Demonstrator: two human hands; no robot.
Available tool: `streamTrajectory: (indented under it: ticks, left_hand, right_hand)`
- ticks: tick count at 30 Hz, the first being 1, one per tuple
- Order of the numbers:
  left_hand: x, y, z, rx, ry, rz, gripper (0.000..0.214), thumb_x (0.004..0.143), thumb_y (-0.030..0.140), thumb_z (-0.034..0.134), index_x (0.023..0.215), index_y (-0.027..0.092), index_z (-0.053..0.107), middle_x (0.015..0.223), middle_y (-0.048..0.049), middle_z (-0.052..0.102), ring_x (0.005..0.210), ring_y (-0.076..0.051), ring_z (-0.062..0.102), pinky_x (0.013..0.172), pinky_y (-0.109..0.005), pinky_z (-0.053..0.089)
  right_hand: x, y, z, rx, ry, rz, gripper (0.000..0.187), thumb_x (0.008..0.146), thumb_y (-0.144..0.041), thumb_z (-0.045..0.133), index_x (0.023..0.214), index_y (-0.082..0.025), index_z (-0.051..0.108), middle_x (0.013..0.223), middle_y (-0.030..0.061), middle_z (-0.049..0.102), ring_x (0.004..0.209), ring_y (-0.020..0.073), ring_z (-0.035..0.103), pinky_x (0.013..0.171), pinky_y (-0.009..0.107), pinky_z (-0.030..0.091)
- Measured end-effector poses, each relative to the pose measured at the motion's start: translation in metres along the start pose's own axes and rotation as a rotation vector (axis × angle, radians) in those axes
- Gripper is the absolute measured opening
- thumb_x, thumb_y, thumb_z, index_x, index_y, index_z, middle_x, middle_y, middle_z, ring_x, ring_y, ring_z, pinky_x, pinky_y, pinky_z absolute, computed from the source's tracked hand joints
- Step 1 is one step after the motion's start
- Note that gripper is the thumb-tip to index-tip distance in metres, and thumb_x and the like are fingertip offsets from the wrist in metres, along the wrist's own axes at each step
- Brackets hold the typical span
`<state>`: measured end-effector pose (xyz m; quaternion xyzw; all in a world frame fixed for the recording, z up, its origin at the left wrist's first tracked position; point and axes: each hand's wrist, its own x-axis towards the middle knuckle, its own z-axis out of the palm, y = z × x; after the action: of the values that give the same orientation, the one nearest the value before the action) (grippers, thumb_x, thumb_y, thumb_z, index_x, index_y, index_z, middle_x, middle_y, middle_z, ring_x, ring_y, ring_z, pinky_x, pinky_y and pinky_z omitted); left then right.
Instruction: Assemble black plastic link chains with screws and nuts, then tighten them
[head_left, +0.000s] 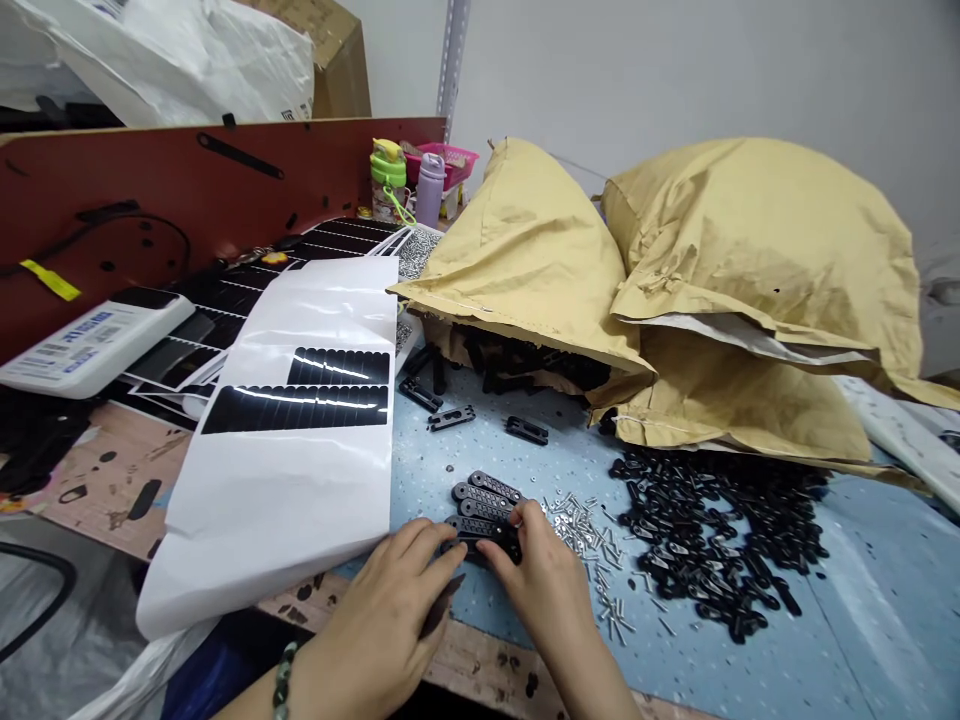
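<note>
At the table's front edge, my left hand (401,590) has its fingertips and thumb closed on the left end of a long black plastic piece (471,543). My right hand (544,565) pinches at the other end of it, thumb and forefinger around a dark part whose shape is mostly hidden. Just beyond my fingers, several black textured strips with rounded, holed ends (484,497) lie side by side. Silver screws or pins (589,535) are scattered right of my right hand. Further right spreads a heap of small black parts (720,540).
Two large tan sacks (540,215) (772,230) lie at the back; black pieces spill from the nearer one. A white sheet with black stickers (300,480) covers the left. Beside it are a white box (97,345), a purple bottle (430,190) and a pink basket (457,165).
</note>
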<state>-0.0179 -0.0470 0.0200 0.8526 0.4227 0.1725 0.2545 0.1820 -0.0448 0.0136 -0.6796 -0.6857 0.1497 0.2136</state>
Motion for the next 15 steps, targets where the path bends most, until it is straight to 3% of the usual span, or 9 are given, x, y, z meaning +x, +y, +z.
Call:
streamTrajectory:
  ticks: [2,4,8,10,12,15]
  left_hand:
    - [0.000,0.000,-0.007,-0.066,0.016,0.006,0.049,0.087,0.011,0.043,0.133,0.030,0.048,0.137,-0.0025,0.048,0.126,-0.026,0.043,0.100,-0.043,0.047]
    - [0.000,0.001,-0.012,-0.107,-0.002,0.033,0.057,0.085,0.008,0.043,0.137,0.032,0.043,0.140,-0.0008,0.045,0.129,-0.025,0.041,0.103,-0.043,0.045]
    - [-0.002,0.000,-0.017,-0.167,-0.030,0.023,0.060,0.090,0.010,0.038,0.143,0.038,0.031,0.146,0.0029,0.040,0.133,-0.023,0.039,0.105,-0.043,0.043]
    - [-0.004,-0.001,-0.020,-0.192,0.013,-0.043,0.054,0.096,0.015,0.031,0.144,0.039,0.028,0.150,0.0043,0.034,0.133,-0.022,0.039,0.102,-0.038,0.046]
    - [-0.006,-0.003,-0.020,-0.173,0.058,-0.085,0.051,0.098,0.018,0.028,0.145,0.038,0.026,0.151,0.0044,0.031,0.133,-0.021,0.039,0.100,-0.034,0.047]
    - [-0.006,-0.008,-0.011,-0.034,0.063,-0.008,0.052,0.095,0.017,0.035,0.144,0.034,0.030,0.149,0.0024,0.035,0.134,-0.023,0.038,0.103,-0.037,0.045]
  right_hand:
    - [-0.006,-0.010,-0.011,0.097,0.026,-0.155,0.017,0.087,-0.028,0.054,0.104,-0.022,0.051,0.083,0.0029,0.056,0.065,0.0162,0.057,0.056,0.026,0.045]
    - [-0.010,-0.024,-0.021,0.165,-0.060,-0.307,0.024,0.088,-0.020,0.051,0.112,-0.023,0.053,0.093,0.0052,0.054,0.077,0.0164,0.057,0.065,0.027,0.048]
    - [-0.014,-0.033,-0.028,0.204,-0.142,-0.436,0.011,0.086,-0.014,0.053,0.089,-0.022,0.060,0.089,0.0045,0.052,0.079,0.0173,0.055,0.066,0.027,0.047]
    - [-0.014,-0.023,-0.025,0.346,-0.071,-0.304,0.011,0.087,-0.017,0.052,0.078,-0.021,0.058,0.087,0.0044,0.050,0.076,0.0162,0.054,0.063,0.026,0.047]
    - [-0.012,-0.009,-0.017,0.526,0.002,-0.062,0.017,0.087,-0.026,0.054,0.072,-0.020,0.056,0.089,0.0052,0.048,0.069,0.0148,0.052,0.054,0.025,0.046]
    - [-0.005,0.004,-0.001,0.714,-0.013,0.232,0.027,0.083,-0.041,0.058,0.068,-0.018,0.058,0.096,0.0083,0.046,0.063,0.0144,0.050,0.040,0.023,0.040]
